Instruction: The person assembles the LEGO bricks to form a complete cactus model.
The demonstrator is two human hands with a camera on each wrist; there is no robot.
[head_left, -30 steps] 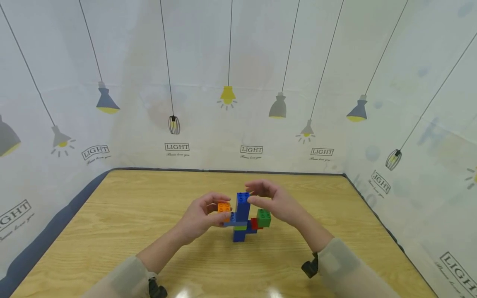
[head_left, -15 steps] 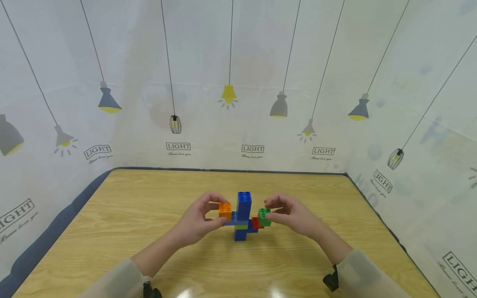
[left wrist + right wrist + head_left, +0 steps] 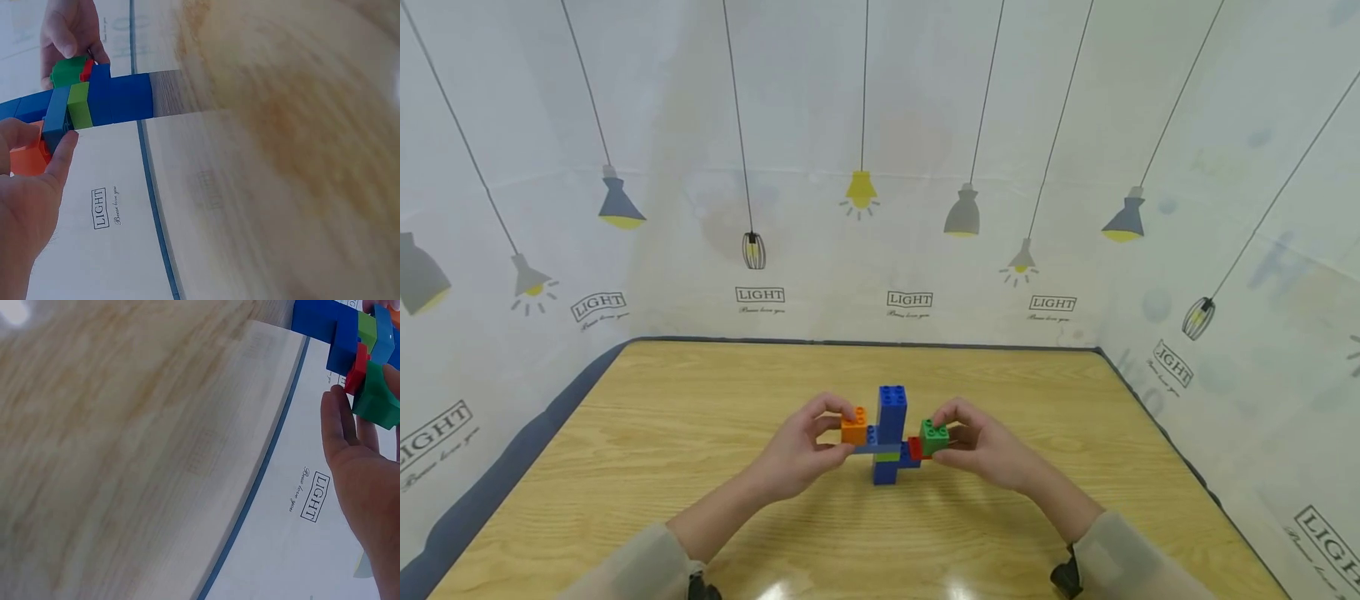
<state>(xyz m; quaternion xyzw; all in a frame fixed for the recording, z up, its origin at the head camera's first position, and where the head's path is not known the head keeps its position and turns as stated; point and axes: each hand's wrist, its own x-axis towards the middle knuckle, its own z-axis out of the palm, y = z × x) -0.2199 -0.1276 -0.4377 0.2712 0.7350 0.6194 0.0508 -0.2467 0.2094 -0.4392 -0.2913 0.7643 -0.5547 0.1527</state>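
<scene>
A structure of toy building bricks stands upright on the table, with a tall dark blue column [image 3: 891, 421] at its top. On its left side an orange brick [image 3: 853, 432] sits on a lighter blue brick [image 3: 880, 447]. My left hand [image 3: 801, 450] pinches the orange brick between thumb and fingers. On the right, a green brick [image 3: 935, 435] rests over a red brick [image 3: 917, 448], and my right hand [image 3: 988, 446] pinches the green one from above and below. A lime green brick [image 3: 79, 105] and a dark blue base [image 3: 128, 97] show in the left wrist view.
The wooden table [image 3: 737, 375] has a dark blue edging [image 3: 820, 342] along its back. A pale cloth [image 3: 820, 125] printed with hanging lamps surrounds it behind and at the sides. Dark wrist mounts [image 3: 1066, 575] sit at the sleeves.
My right hand has come down from beside the tall blue column to the green brick and now pinches it. My left hand stays at the orange brick, its fingers shifting slightly onto the top.
</scene>
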